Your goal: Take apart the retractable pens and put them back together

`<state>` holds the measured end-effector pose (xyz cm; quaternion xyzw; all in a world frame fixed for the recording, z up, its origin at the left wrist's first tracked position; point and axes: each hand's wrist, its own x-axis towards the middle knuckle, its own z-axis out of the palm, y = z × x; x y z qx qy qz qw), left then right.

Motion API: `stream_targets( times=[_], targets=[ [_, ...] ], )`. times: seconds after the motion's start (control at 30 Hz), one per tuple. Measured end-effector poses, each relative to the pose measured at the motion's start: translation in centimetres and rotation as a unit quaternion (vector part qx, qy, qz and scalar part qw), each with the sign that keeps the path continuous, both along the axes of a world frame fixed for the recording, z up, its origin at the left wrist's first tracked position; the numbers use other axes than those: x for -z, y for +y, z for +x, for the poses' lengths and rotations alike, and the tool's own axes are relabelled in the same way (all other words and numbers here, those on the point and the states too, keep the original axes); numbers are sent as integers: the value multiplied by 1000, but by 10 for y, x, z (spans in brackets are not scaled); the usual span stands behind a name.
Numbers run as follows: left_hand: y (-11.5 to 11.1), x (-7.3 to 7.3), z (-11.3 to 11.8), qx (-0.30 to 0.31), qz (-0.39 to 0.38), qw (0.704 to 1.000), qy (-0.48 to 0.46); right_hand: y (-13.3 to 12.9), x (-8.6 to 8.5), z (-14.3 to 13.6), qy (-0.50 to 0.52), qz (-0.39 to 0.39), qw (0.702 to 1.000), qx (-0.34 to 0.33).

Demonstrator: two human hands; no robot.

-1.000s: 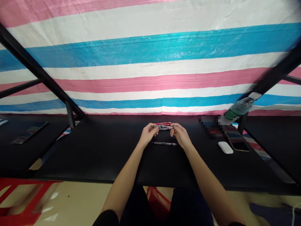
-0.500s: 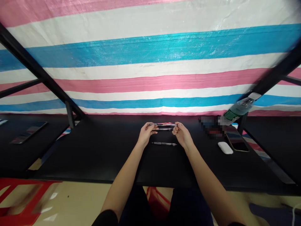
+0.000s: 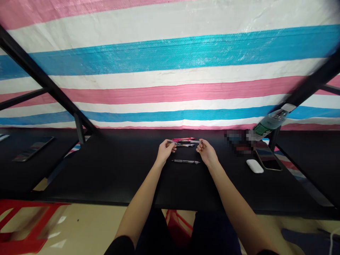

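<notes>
Beyond my hands a red pen lies on the black table. My left hand pinches the left end of a dark and clear pen. The tip of another clear pen is between the thumb and finger of my right hand. These pens lie close together, and their overlap is too small to make out fully. Nearer to me, between my forearms, a grey pen rests on the table, touched by neither hand.
On the right are a white earphone case, a phone, a tilted water bottle and a blurred-out item. Black metal bars slant at both sides. Another phone lies far left. A striped sheet hangs behind.
The red pen now shows apart from the pens at my fingertips, lying behind them. My right hand has shifted slightly right, and my left hand has barely moved.
</notes>
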<state>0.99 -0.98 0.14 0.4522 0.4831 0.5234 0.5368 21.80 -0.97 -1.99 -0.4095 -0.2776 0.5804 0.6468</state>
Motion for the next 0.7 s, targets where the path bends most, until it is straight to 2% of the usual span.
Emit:
stream_targets(
  times=[0.47,0.7],
  targets=[
    [-1,2,0,-8,2,998,63,0,8,-3,-32,-9,999,-12],
    [0,1,-6,-44,52,976,209,-1,6,-3,-34,-11,999,-5]
  ],
)
